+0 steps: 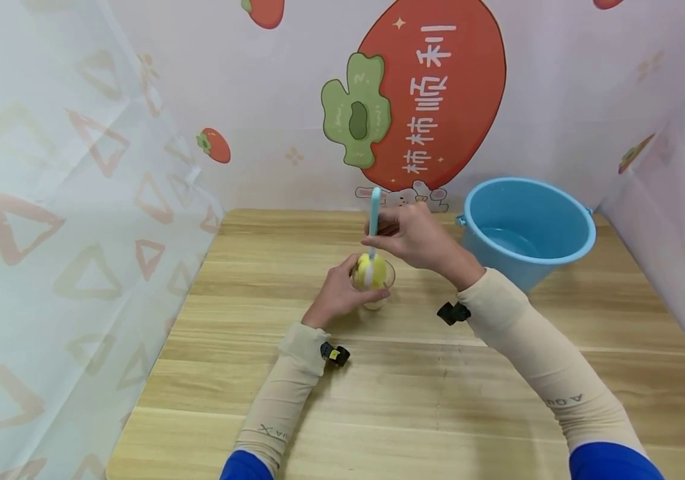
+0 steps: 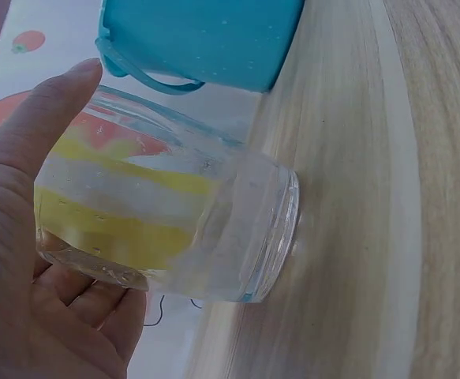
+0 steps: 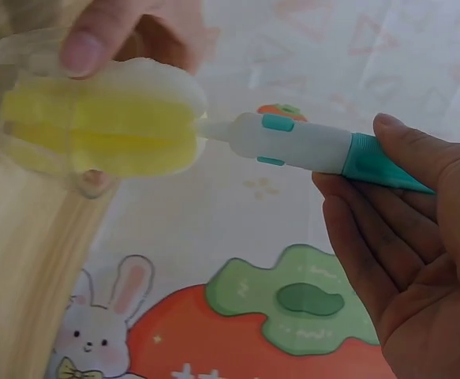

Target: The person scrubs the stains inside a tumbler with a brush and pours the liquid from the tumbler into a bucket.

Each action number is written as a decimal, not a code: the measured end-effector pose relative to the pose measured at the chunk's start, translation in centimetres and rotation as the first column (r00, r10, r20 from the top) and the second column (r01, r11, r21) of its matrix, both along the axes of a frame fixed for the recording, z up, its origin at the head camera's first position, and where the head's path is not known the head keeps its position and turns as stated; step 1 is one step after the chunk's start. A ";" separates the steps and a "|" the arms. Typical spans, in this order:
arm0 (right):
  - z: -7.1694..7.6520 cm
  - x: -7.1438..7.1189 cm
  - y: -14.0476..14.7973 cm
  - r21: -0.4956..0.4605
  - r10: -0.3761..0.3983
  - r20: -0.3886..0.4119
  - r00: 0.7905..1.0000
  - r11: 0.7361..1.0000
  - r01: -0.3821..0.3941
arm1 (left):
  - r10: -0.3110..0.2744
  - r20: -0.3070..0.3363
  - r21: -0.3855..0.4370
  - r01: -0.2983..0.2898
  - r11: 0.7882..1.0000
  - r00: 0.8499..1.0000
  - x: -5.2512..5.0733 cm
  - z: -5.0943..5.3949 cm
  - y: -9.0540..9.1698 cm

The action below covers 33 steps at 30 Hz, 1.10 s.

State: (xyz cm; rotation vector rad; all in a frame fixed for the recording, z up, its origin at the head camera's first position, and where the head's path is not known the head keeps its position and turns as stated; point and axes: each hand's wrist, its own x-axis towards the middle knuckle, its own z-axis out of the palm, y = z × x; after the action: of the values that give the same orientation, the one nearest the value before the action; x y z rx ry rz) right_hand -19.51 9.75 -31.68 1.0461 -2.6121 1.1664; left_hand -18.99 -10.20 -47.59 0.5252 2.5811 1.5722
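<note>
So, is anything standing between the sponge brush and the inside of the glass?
Nothing visible: the sponge head already reaches into the glass. The right hand pinches the handle, the left hand holds the glass; the blue bucket stands aside.

A light-brown tabletop with wood grain (image 1: 390,400) carries a round, light-blue plastic bucket (image 1: 528,213) near its far right corner. Whether the clear, round glass cup (image 2: 233,225) touches the surface is unclear.

Brush (image 3: 249,136) in glass (image 2: 233,229), left of bucket (image 1: 507,257)
</note>
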 end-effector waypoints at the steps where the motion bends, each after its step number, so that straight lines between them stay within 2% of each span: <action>1: -0.4 -0.1 0.0 0.002 0.006 0.001 1.000 1.000 -0.006 | 0.000 0.000 -0.003 0.000 1.000 1.000 0.0 0.0 0.0; 4: -1.3 -0.4 0.0 0.017 0.017 0.008 1.000 1.000 -0.017 | 0.006 0.003 -0.003 -0.006 1.000 1.000 0.0 -0.1 0.1; 7: -1.3 -0.6 0.0 0.031 0.013 -0.008 1.000 0.999 -0.013 | 0.002 0.014 -0.003 -0.002 1.000 1.000 0.0 -0.2 0.0; 12: 0.8 -0.5 0.3 0.045 -0.025 -0.093 0.995 0.999 0.030 | -0.008 0.022 0.003 0.008 1.000 1.000 0.0 -0.3 0.1; 15: 2.1 -0.3 0.5 0.044 -0.044 -0.106 0.993 0.998 0.049 | -0.008 0.013 0.003 0.008 1.000 1.000 0.0 -0.3 0.1; 17: 2.4 -0.3 0.5 0.052 -0.050 -0.099 0.994 0.997 0.056 | -0.007 0.005 -0.004 0.007 1.000 1.000 -0.1 -0.2 0.2; 19: 2.2 -0.4 0.5 0.068 -0.052 -0.094 0.994 0.996 0.059 | -0.006 0.001 -0.015 0.006 1.000 1.000 -0.1 -0.2 0.1; 25: -0.3 -0.6 0.6 0.128 -0.060 -0.014 0.998 0.990 0.062 | -0.013 -0.013 -0.051 0.013 0.999 1.000 -0.2 0.0 0.0; 27: -0.6 -0.7 0.7 0.134 -0.067 -0.002 0.998 0.989 0.067 | -0.016 -0.017 -0.056 0.015 0.998 1.000 -0.1 0.1 0.0; 30: 0.1 -0.6 0.8 0.131 -0.072 -0.033 0.997 0.989 0.076 | -0.017 -0.014 -0.051 0.017 0.999 1.000 -0.1 0.2 0.0; 33: 1.6 -0.4 0.8 0.120 -0.074 -0.074 0.994 0.989 0.083 | -0.019 -0.009 -0.036 0.018 0.999 1.000 -0.1 0.3 0.1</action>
State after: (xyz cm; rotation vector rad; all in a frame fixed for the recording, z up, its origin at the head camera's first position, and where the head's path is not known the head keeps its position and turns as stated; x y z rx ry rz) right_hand -19.92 10.58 -30.06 0.9752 -2.6738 0.9458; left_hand -19.07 -10.12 -47.32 0.5528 2.5981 1.5185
